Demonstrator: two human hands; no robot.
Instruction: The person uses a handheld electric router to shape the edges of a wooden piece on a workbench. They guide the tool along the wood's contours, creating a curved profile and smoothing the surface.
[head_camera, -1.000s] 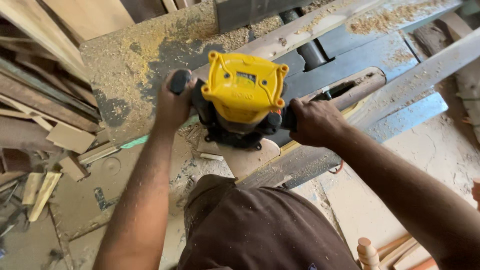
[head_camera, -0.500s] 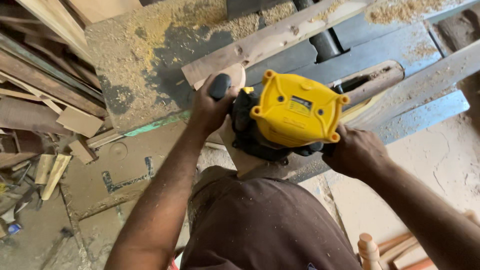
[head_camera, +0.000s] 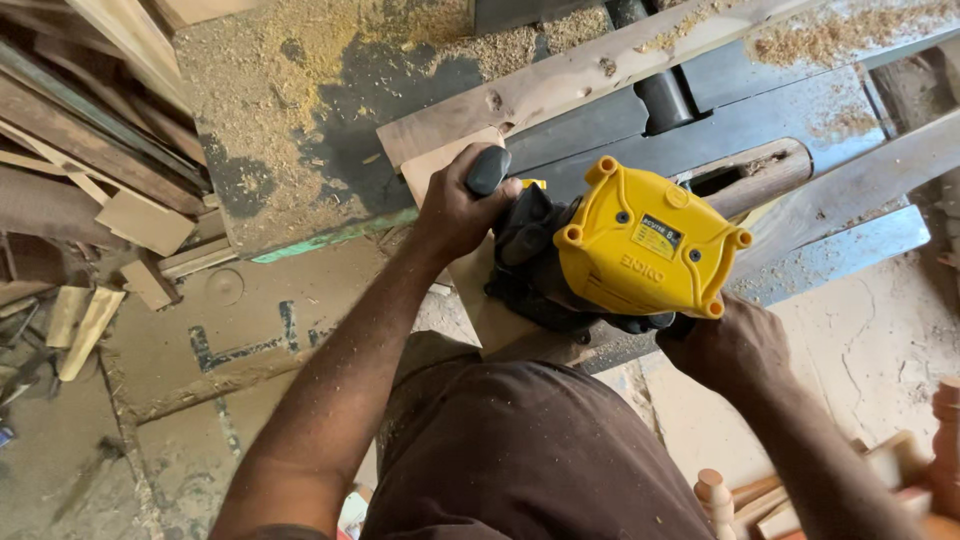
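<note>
Both hands, left hand (head_camera: 455, 205) and right hand (head_camera: 725, 345), are gripping the router (head_camera: 625, 250) handles, routing the board (head_camera: 480, 300); steady guiding seems needed next.

A woodworking shop: sawdust (head_camera: 300, 90) coats the bench, offcuts (head_camera: 90, 220) lie heaped, turned spindles (head_camera: 715, 495) stand nearby.

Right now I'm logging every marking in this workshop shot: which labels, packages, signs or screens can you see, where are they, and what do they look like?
Label: small rectangular sticker, pale with dark print, on the flat top of the yellow power tool gripped by the left hand and right hand.
Raised lettering: moulded into the same yellow cap, near its lower edge, same colour as the cap.
Packages, signs, screens: none in view.
</note>
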